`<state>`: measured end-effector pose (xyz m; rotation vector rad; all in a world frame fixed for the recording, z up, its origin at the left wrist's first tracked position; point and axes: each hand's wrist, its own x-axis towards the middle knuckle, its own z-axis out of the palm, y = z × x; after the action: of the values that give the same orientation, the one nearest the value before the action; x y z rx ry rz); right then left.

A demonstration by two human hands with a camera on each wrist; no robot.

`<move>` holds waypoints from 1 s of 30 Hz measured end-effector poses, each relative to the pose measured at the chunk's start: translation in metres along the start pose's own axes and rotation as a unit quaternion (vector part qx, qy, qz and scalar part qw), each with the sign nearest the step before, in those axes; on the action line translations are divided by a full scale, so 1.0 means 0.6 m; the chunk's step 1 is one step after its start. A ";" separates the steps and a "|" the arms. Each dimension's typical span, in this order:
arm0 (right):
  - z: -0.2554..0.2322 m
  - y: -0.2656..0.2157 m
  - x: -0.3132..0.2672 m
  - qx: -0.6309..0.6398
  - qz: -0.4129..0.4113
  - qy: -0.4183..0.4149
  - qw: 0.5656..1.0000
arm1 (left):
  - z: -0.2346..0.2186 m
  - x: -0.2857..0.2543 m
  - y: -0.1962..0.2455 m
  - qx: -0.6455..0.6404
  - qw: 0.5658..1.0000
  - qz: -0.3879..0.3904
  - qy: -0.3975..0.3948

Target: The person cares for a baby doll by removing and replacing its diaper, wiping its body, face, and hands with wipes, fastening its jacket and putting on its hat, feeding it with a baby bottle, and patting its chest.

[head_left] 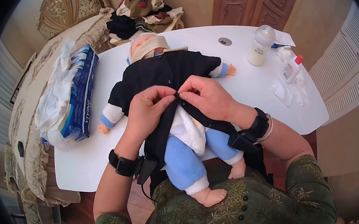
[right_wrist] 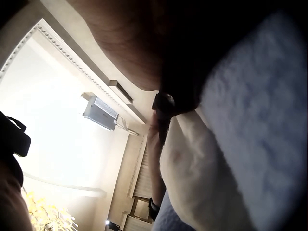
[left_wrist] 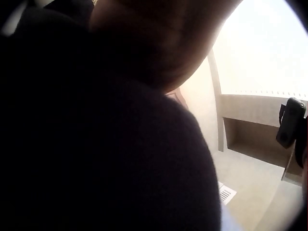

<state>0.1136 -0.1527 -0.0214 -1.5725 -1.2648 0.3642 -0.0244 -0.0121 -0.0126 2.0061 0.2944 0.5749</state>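
Doll [head_left: 184, 167] on its back on white table [head_left: 133, 82], head at far side, feet toward person. Left hand [head_left: 147, 111] and right hand [head_left: 207, 98], thumbs and forefingers pinched, grip front edges of black jacket [head_left: 152, 73] over doll's middle. Diaper pack [head_left: 83, 91] left; bottle [head_left: 261, 46] right.
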 end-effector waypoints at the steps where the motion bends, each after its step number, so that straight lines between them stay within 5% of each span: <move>1: 0.003 0.000 0.001 -0.001 -0.013 0.000 1.000 | 0.000 0.000 0.001 -0.034 0.998 -0.059 -0.004; 8: 0.004 -0.009 0.001 -0.039 -0.036 0.006 0.999 | 0.000 -0.010 0.010 0.077 0.995 0.058 0.024; 10: 0.006 -0.010 0.000 -0.048 -0.050 0.009 0.998 | -0.004 -0.014 0.030 0.115 0.993 -0.001 -0.028; 14: 0.009 -0.012 0.000 -0.080 -0.084 0.027 0.993 | -0.007 -0.005 -0.002 0.071 0.997 0.005 -0.014; 17: 0.013 -0.005 -0.001 -0.126 -0.130 0.047 0.982 | -0.013 -0.003 -0.002 -0.134 0.983 -0.123 -0.016; 23: 0.014 -0.011 -0.002 -0.171 -0.183 0.063 0.966 | -0.013 -0.004 0.008 -0.238 0.957 -0.164 -0.021; 30: 0.015 -0.010 0.002 -0.208 -0.229 0.071 0.948 | -0.014 -0.004 0.011 -0.181 0.968 -0.173 -0.028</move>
<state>0.1040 -0.1475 -0.0198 -1.5486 -1.6100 -0.3273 -0.0310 -0.0103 -0.0043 1.5686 0.4593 0.3201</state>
